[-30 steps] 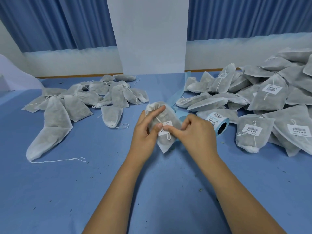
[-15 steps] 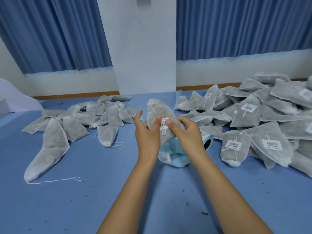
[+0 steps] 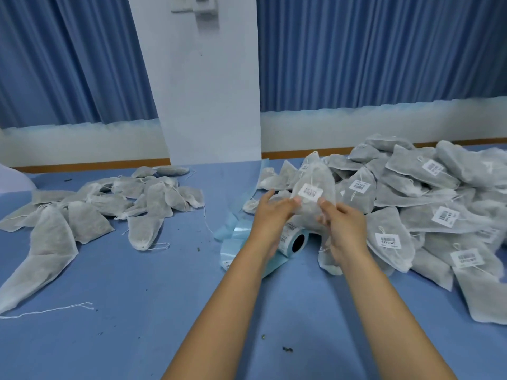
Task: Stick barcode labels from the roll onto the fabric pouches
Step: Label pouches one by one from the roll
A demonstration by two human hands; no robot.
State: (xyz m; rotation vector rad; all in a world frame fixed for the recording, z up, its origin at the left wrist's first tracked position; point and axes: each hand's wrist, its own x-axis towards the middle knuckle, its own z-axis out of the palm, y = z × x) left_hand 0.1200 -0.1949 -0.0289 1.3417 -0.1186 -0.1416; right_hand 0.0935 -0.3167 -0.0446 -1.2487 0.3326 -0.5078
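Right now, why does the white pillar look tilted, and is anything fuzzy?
Head view: the wide lens bends straight lines, so the pillar leans. Head view: the left hand and right hand look slightly smeared, and the label on the pouch they hold is too soft to read. Head view: light is even, shadows faint.

The left hand hides part of the label roll.
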